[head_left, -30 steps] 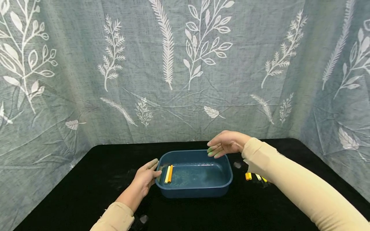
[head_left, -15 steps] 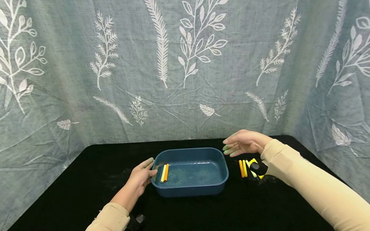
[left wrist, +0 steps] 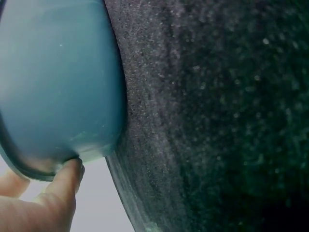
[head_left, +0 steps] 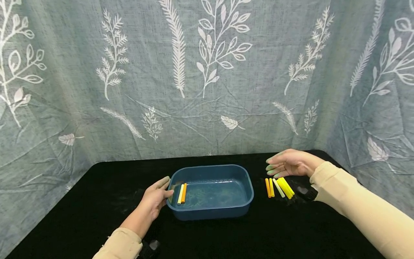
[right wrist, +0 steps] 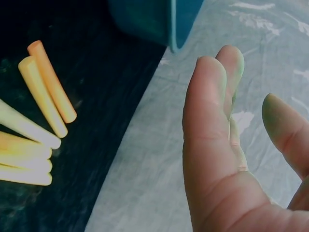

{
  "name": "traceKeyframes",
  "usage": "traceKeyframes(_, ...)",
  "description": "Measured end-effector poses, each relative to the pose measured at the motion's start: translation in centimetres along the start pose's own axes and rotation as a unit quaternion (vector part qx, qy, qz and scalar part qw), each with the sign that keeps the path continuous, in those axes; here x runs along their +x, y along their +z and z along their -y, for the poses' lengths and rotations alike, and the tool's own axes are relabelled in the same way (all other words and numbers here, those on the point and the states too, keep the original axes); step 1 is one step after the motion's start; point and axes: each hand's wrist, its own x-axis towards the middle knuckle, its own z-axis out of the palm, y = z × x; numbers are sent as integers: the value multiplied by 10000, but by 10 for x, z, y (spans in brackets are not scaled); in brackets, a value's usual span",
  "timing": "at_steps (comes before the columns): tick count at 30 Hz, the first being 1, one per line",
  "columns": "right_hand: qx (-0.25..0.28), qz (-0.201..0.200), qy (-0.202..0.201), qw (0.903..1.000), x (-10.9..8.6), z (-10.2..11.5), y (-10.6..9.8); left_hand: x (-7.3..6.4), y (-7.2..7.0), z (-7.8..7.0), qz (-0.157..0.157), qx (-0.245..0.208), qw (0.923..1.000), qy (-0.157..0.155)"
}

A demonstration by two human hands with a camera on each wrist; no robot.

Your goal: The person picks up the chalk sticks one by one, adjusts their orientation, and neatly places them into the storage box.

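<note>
A blue plastic basin (head_left: 210, 212) stands on the black table. My left hand (head_left: 154, 198) grips its left end, the thumb over the rim and inside, the fingers outside; the left wrist view shows the thumb (left wrist: 67, 179) against the inner wall. Inside, near that hand, lie a pale yellow chalk stick (head_left: 180, 194) and an orange chalk stick (head_left: 184, 193), side by side. To the right of the basin, my right hand (head_left: 292, 163) hovers with fingers extended and holds nothing. Below it lie an orange chalk (head_left: 268, 188), an amber chalk (head_left: 272, 187), a whitish chalk (head_left: 279, 188) and several yellow chalks (head_left: 286, 187).
The black tablecloth (head_left: 207, 241) runs under everything. A grey-green curtain (head_left: 194, 126) with white leaf prints hangs behind the table's far edge. Dark wrist devices sit under both wrists. Greenish dust marks the right fingertips (right wrist: 229, 55).
My right hand has moved right, from over the basin's far right corner to above the loose chalks, bringing them into full sight. The left hand keeps its hold. The head view has shifted slightly.
</note>
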Motion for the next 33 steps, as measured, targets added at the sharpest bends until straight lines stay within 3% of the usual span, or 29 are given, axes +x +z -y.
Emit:
traceKeyframes(6,203,33,-32,9998,-3,-11,-8,-2,-2,0,-17,-21,10000,28)
traceKeyframes(17,402,-287,10,9988,-14,-44,-24,-5,-1,5,-20,-3,10000,4)
traceKeyframes(28,677,-379,16,9970,-8,-52,-46,3,-2,-3,93,-102,9998,137)
traceKeyframes(33,606,-444,158,9971,-9,-69,-51,1,1,-1,53,11,10000,51)
